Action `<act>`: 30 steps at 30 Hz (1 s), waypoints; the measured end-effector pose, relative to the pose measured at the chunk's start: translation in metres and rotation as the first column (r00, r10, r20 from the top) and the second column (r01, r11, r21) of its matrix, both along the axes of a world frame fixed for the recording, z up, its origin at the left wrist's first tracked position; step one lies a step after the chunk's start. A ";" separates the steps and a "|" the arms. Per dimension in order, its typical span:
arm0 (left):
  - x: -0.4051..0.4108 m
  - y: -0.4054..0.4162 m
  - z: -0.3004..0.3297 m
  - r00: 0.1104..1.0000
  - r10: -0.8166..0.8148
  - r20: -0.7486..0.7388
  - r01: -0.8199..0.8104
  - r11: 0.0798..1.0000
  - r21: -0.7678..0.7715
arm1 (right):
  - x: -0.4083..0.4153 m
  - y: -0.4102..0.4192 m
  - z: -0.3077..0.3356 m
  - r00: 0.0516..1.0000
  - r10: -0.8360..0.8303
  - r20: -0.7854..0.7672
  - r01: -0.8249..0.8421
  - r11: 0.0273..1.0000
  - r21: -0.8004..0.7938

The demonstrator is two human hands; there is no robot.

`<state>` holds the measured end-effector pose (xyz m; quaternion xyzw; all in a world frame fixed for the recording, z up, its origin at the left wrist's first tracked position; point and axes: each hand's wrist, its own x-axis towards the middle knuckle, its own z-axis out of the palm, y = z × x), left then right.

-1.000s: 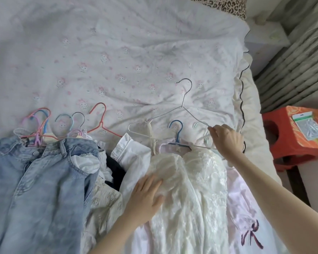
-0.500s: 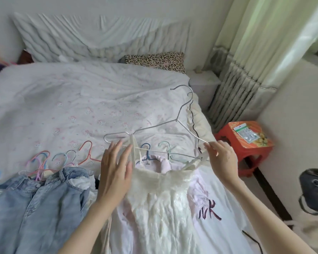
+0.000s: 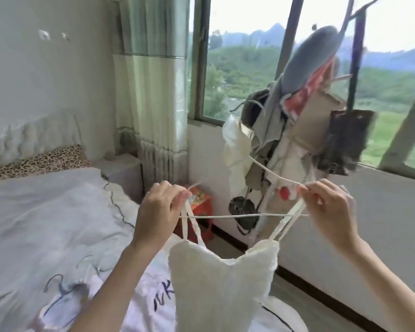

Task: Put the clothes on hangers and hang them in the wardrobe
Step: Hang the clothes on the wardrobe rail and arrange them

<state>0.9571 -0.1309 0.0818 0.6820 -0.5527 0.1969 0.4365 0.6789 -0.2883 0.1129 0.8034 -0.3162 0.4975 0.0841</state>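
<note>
Head view, the only one:

Progress: the dress point(image 3: 222, 283) is on its hanger point(image 3: 244, 215). Both straps are looped over the wire ends and the dress is lifted clear of the bed point(image 3: 46, 212), hanging in front of the person. Left hand point(image 3: 158, 214) pinches the left strap and hanger end together. Right hand point(image 3: 328, 207) pinches the right strap at the other end, fingers curled round it. The hanger hook points away, toward the window point(image 3: 244, 56).

So hangering looks done for this piece, and carrying and hooking are left. No wardrobe is in frame, so I can't say where it goes from here.

Backlog: at least one more garment on the bed, a pale top point(image 3: 153, 298) with dark lettering, lying just under the dress. A loose blue hanger point(image 3: 58, 291) lies beside it at lower left. Anything further is out of view.

Surroundings: a rack point(image 3: 309, 116) loaded with clothes and a dark bag stands directly ahead against the window, close behind the hanger hook. A red stool point(image 3: 201, 209) sits on the floor between bed and wall, with a curtain point(image 3: 151, 92) and leopard pillow point(image 3: 38, 161) further back.

Obstructions, my read: the hook could snag on the rack clutter if swung forward. The thin straps could slip off the wire ends if the hanger tilts. The stool sits in the gap by the bed.
</note>
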 end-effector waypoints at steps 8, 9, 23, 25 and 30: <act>-0.193 -0.068 0.043 0.860 -0.510 -0.038 0.504 0.858 -0.103 | -0.227 0.079 0.044 0.845 -0.528 0.085 0.535 0.839 -0.101; -0.220 -0.071 0.049 0.831 -0.555 -0.027 0.550 0.828 -0.108 | -0.252 0.097 0.048 0.817 -0.567 0.106 0.576 0.811 -0.102; -0.530 -0.015 0.051 0.414 -0.905 -0.102 0.907 0.420 -0.045 | -0.500 0.326 0.034 0.388 -0.908 0.157 0.921 0.381 -0.074; -0.560 -0.002 0.050 0.382 -0.918 -0.109 0.922 0.386 -0.026 | -0.522 0.349 0.031 0.346 -0.926 0.150 0.938 0.340 -0.061; -0.618 0.026 0.050 0.289 -0.956 -0.051 0.955 0.292 -0.053 | -0.562 0.397 0.035 0.236 -0.954 0.186 0.952 0.188 -0.241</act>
